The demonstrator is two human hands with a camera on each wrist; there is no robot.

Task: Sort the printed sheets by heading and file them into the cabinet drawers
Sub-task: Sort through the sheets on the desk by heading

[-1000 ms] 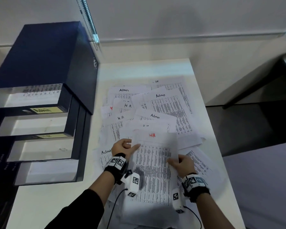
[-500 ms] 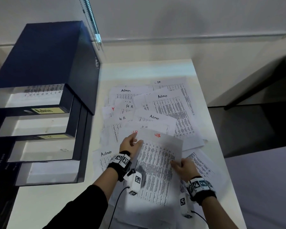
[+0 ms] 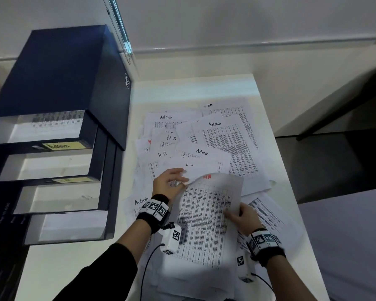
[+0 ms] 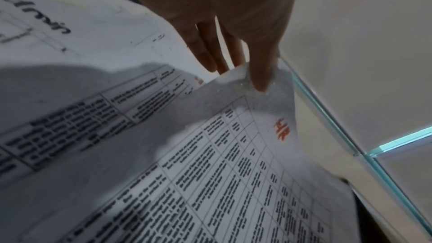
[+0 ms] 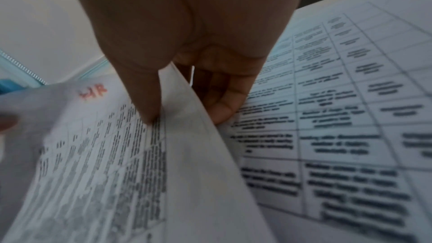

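Observation:
A printed sheet with a red HR heading (image 3: 206,213) is lifted off the pile near the table's front. My left hand (image 3: 169,183) pinches its top left corner, thumb on top (image 4: 259,73) and fingers underneath. My right hand (image 3: 240,216) pinches its right edge, thumb on the print (image 5: 145,99) and fingers curled below. Several other sheets headed Admin (image 3: 215,124) and HR (image 3: 172,139) lie spread over the white table (image 3: 193,88). A dark blue cabinet (image 3: 59,74) stands at the left with several drawers pulled out; the top drawer is labelled Admin (image 3: 61,146).
The second drawer (image 3: 48,166) has a small yellow label I cannot read. The table's right edge (image 3: 291,192) drops to a dark floor. A blind cord (image 3: 119,29) hangs behind the cabinet. Camera cables trail from both wrists.
The HR sheet has risen off the pile and tilted. My left hand shifted from its left edge up to the top left corner. My right hand stayed on the right edge.

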